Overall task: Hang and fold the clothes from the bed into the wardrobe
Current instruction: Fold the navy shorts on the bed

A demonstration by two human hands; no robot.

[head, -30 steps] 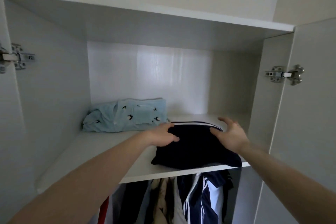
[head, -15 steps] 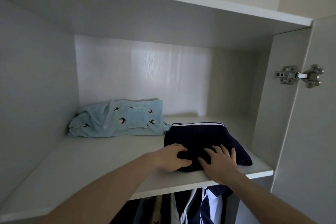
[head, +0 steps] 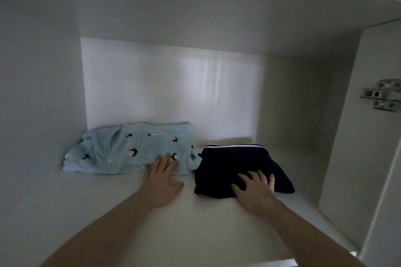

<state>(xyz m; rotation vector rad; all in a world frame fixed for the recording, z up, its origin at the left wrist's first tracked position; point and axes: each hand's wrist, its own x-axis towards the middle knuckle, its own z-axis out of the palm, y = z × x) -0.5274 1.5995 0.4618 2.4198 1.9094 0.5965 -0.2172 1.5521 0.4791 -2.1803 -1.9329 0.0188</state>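
A folded navy garment [head: 234, 162] with a white stripe along its far edge lies deep on the white wardrobe shelf [head: 108, 208], right of centre. My right hand [head: 253, 191] presses flat on its near edge, fingers spread. To its left lies a folded light blue garment [head: 121, 149] with small dark bird prints. My left hand [head: 161, 182] lies flat on the shelf with straight fingers, the fingertips touching the blue garment's near right edge. Both forearms reach in from below.
The wardrobe's left wall, back panel [head: 173, 89] and right wall [head: 338, 136] enclose the shelf, with another shelf close overhead. A metal door hinge [head: 384, 97] sits on the right wall. Bare shelf surface lies in front of both garments.
The navy garment has been pushed deeper onto the shelf beside the blue one. My left hand has left the navy garment and moved left to the blue one. The view has moved closer.
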